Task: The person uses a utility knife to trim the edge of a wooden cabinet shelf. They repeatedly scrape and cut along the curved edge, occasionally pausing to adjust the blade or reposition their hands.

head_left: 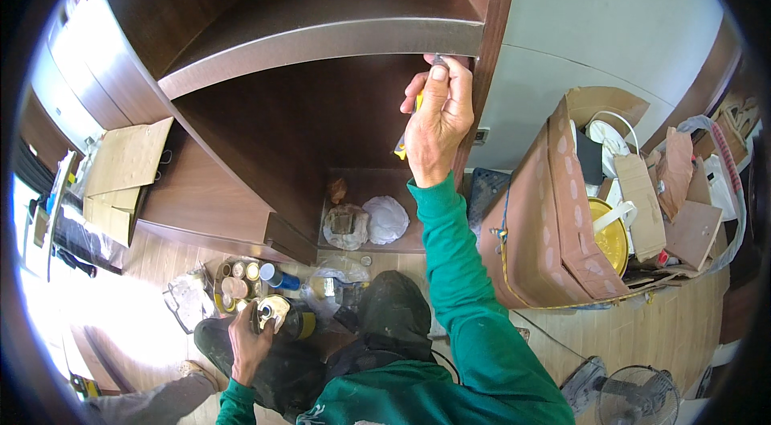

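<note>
The fingers of the right hand [436, 129] curl closed round a yellow tool [400, 145], its end poking out below them on the left. Thumb and forefinger pinch a small grey piece [438, 61] at their tips, right at the underside of the shelf edge [337, 38]; whether it touches is unclear. The side panel [487, 63] stands just right of these fingers, limiting room there.

Lower, the fingers of the left hand [249, 347] bend, partly open, round the rim of a pale disc [274, 309]. A dark can [304, 323] sits just right of them, a blue can [281, 277] beyond. Well below the right fingers lies a white bag [388, 221]; a big carton [526, 224] stands to their lower right.
</note>
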`<act>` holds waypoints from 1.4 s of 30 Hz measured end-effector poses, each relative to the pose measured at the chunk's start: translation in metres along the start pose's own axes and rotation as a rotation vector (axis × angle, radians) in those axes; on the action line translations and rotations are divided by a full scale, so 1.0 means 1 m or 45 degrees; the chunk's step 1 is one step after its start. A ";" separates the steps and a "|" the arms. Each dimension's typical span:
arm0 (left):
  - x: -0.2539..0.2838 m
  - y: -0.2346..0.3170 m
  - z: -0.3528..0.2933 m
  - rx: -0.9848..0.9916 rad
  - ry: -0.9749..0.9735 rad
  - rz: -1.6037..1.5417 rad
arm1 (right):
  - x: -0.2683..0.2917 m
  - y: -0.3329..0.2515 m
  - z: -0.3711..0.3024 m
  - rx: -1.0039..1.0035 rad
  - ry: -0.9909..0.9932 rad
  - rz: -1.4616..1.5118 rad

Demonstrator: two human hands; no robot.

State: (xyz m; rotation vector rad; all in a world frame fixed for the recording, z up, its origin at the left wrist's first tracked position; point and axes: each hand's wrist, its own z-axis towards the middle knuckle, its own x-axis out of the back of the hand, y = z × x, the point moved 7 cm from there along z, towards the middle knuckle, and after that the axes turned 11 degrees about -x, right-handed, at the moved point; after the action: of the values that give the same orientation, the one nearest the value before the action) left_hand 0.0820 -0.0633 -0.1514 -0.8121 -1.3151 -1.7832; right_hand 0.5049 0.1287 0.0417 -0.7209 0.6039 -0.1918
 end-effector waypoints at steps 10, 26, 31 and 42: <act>0.003 -0.004 -0.003 0.015 0.003 -0.011 | 0.003 -0.001 -0.001 0.040 0.070 0.078; -0.002 -0.002 0.000 0.088 -0.062 -0.030 | 0.001 -0.001 0.001 0.018 0.016 0.114; -0.001 0.001 0.000 0.096 -0.064 -0.033 | 0.002 0.001 0.001 -0.004 0.048 0.141; -0.001 0.002 0.000 0.125 -0.083 -0.036 | 0.000 -0.002 0.002 -0.015 -0.019 0.077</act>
State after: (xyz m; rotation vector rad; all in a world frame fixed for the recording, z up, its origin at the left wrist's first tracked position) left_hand 0.0840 -0.0634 -0.1508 -0.8066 -1.4514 -1.7125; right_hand 0.5065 0.1285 0.0441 -0.7137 0.6123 -0.1268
